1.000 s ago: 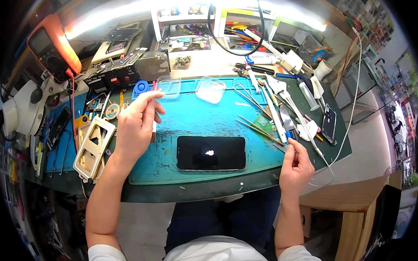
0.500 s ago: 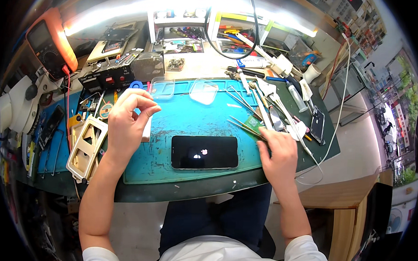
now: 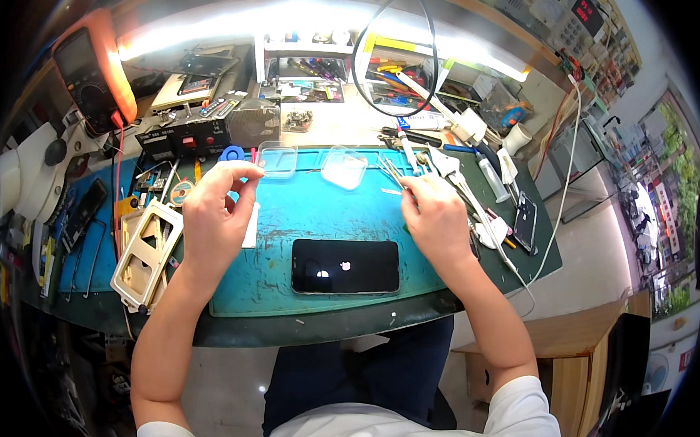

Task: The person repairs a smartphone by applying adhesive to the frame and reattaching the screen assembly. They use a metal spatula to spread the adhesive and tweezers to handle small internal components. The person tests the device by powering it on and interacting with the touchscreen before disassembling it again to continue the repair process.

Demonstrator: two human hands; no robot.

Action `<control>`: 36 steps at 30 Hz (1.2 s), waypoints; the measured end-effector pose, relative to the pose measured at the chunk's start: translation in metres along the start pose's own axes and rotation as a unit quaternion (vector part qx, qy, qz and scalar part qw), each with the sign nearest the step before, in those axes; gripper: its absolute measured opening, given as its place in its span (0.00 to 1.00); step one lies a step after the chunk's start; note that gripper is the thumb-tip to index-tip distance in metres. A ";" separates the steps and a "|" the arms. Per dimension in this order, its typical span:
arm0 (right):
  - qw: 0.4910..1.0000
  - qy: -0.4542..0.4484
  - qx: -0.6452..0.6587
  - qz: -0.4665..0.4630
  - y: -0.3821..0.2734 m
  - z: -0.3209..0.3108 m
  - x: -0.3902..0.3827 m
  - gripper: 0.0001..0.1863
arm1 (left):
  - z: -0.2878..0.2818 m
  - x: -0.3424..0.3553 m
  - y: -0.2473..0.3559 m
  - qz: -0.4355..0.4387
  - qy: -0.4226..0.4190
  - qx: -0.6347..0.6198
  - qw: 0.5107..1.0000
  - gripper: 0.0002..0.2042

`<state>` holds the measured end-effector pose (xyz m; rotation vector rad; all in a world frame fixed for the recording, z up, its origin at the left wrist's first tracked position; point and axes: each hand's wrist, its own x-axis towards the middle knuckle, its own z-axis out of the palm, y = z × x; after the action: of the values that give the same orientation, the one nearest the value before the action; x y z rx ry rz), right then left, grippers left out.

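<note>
A black smartphone point(image 3: 364, 269) lies flat on the blue mat point(image 3: 285, 212), a small white logo lit on its screen. My left hand point(image 3: 221, 214) hovers above the mat to the phone's upper left, fingertips pinched; whatever they hold is too small or hidden to make out. At the phone's upper right, my right hand point(image 3: 437, 225) has its fingers curled onto the ends of thin metal tweezers point(image 3: 388, 167). Two clear plastic boxes point(image 3: 343, 166) sit beyond my hands, near a blue round object point(image 3: 232, 154).
An orange multimeter point(image 3: 93, 75) and a black boxed device point(image 3: 183, 136) stand at back left. A gold metal fixture point(image 3: 144, 254) lies left. Hand tools, a syringe point(image 3: 492, 179), white cables and another phone point(image 3: 526, 221) crowd the right. A black cable loop point(image 3: 429, 48) hangs overhead.
My right hand has moved up and leftward from the mat's right edge to the tweezers. My left hand has lowered slightly, its fingers pinched. The phone has stayed in place on the mat.
</note>
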<state>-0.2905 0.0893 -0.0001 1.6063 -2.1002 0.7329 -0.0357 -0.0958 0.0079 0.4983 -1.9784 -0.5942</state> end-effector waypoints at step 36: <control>0.991 -0.057 -0.112 0.053 0.029 0.024 0.021 0.04 | 0.003 -0.003 -0.003 -0.022 -0.077 0.044 0.996 0.09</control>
<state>-0.3238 0.0646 -0.0116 1.4559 -2.2709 0.4280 -0.0365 -0.0963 0.0027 0.5659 -2.1519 -0.5889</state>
